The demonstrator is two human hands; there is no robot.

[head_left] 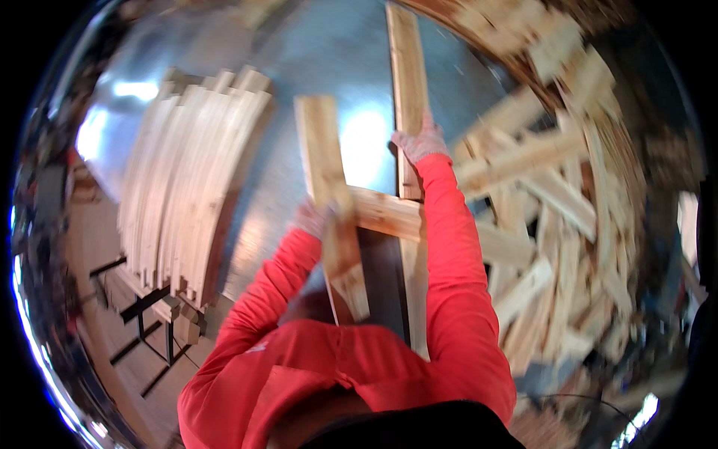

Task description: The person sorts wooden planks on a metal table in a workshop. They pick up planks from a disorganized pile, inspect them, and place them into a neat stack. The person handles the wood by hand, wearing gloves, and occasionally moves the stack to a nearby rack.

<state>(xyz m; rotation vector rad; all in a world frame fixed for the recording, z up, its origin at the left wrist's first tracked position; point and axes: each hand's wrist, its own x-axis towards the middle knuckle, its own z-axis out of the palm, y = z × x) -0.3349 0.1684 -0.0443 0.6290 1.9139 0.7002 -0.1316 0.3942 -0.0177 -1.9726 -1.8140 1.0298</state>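
Right now three wooden boards meet over the shiny metal bench (314,60). The left hand (313,218), in a pale work glove, is closed around a short board (323,168) that runs from about 12 o'clock down to 5 o'clock. The right hand (420,142), also gloved, is wrapped around a long board (407,71) at 12 o'clock from the person's chest, reaching to the far edge of the view. A cross board (385,213) lies between them, passing under the right forearm. The picture is smeared by motion, so I cannot tell whether these boards are joined or only lie across one another.

As I judge it, the likely trouble is a slip: if the boards are loose, the cross board could swing or drop out from between the other two. The short board is held near its middle, so its lower end could tip toward the body. Rough timber can snag a glove or sleeve.

Further out, a neat row of boards (191,179) stands on edge at 9 o'clock, close enough for a swinging end to knock over. At 3 o'clock a loose heap of offcuts (553,224) could slide if bumped.
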